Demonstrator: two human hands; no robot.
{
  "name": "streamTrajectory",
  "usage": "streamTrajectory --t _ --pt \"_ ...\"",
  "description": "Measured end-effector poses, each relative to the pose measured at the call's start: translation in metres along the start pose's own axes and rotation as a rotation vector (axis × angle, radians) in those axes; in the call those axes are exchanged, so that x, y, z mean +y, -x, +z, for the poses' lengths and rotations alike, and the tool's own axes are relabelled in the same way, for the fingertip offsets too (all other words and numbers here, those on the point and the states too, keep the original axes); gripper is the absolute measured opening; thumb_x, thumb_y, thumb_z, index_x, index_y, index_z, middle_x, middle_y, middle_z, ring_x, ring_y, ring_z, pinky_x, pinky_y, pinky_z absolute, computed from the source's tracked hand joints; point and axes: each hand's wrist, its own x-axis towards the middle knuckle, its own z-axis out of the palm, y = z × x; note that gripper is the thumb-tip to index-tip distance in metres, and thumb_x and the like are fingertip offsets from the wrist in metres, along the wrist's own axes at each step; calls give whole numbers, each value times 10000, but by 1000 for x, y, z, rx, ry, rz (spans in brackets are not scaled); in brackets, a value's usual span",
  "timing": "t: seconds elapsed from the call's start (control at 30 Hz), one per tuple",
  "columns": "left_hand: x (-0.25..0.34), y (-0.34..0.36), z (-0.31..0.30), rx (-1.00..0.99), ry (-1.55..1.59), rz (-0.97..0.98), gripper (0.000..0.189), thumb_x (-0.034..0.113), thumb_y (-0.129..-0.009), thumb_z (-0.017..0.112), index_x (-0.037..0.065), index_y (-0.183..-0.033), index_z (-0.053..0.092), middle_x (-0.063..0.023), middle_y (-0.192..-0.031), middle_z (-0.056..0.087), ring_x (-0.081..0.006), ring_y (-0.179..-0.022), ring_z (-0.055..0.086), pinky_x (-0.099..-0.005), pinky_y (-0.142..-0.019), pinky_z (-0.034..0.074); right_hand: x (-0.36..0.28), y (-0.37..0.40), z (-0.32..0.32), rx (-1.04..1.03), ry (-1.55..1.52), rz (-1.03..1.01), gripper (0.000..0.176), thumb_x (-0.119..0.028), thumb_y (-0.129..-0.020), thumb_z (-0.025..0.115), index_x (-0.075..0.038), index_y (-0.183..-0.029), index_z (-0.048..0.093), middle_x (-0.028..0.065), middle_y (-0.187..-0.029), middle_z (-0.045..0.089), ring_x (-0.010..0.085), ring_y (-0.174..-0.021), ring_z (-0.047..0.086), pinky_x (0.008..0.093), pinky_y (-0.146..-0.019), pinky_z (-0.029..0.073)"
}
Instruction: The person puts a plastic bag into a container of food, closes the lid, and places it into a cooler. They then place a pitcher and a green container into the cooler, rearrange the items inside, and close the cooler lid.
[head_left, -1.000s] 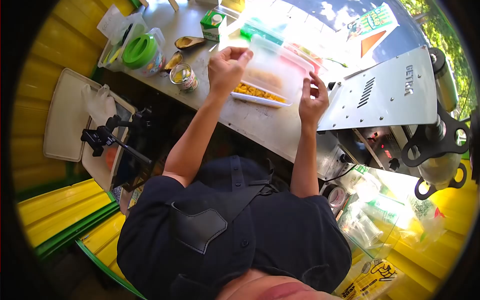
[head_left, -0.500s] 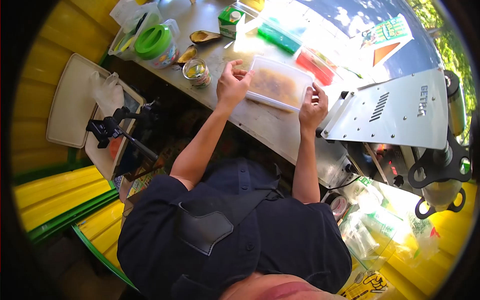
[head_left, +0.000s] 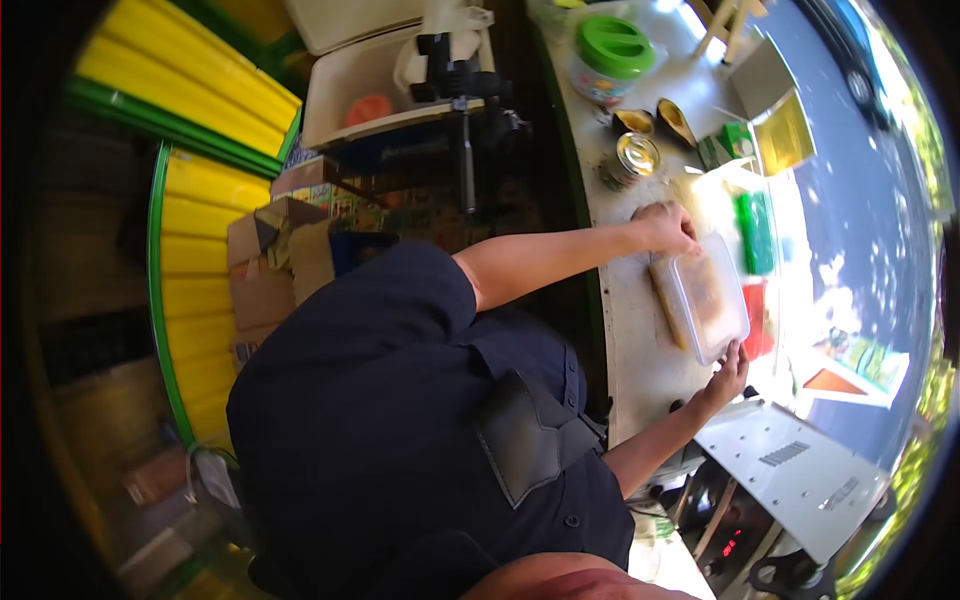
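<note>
A translucent rectangular plastic lid (head_left: 712,297) sits slightly askew over a food container (head_left: 668,305), whose brownish side shows along the edge nearest me. My left hand (head_left: 665,228) has its fingers pinched on the lid's upper-left corner. At the opposite end, my right hand (head_left: 728,378) grips the lid's edge with thumb and fingertips. Just beyond the left hand stands an opened tin can (head_left: 635,158). Two scooped-out avocado shells (head_left: 655,121) lie past the can, next to a green carton (head_left: 727,148).
A green-lidded tub (head_left: 613,55) stands at the table's far end. Green (head_left: 755,232) and red (head_left: 757,318) containers line the outer side. A metal sealing machine (head_left: 795,470) rises beside my right arm. A black stand (head_left: 462,110) is by an open cooler box (head_left: 350,85).
The view has swung round, so the table now runs down the right side. The lid has shifted off line with the container, and my left fingers have closed on its corner.
</note>
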Motion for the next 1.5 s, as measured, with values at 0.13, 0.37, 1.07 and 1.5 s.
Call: streamTrajectory --t 0.13,0.37,1.07,1.5 --pt "13 41 -13 29 -77 26 477 501 -784 872 114 -1054 805 -69 -1074 808 -226 -1050 759 -354 -927 568 -1 9 -8 -28 151 121 465 -413 -977 791 11 -1157 733 64 -963 712 144 -804 604 298 -752 443" --pt "-8 47 -11 -63 109 -81 438 464 -817 852 101 -1060 810 -76 -1081 808 -227 -1044 758 -360 -934 568 -1 36 -12 -199 -58 118 410 -467 -1004 761 -65 -947 705 -22 -770 550 90 -714 473 263 -685 361" --pt "-132 167 -52 -8 212 -42 397 300 -949 850 37 -1229 752 -96 -1183 780 -176 -1141 729 -339 -1027 555 -124 -1 57 -734 1135 -724 1614 -684 -494 947 -198 -1738 42 251 -1555 434 438 -1524 367 612 -1319 172" --pt "-297 290 -216 332 418 -395 360 326 -939 842 70 -1185 787 -18 -1088 786 -104 -977 704 -282 -835 539 -138 41 63 -515 981 -648 1509 -415 -521 968 -152 -1736 112 265 -1388 556 449 -1331 506 542 -1183 372"
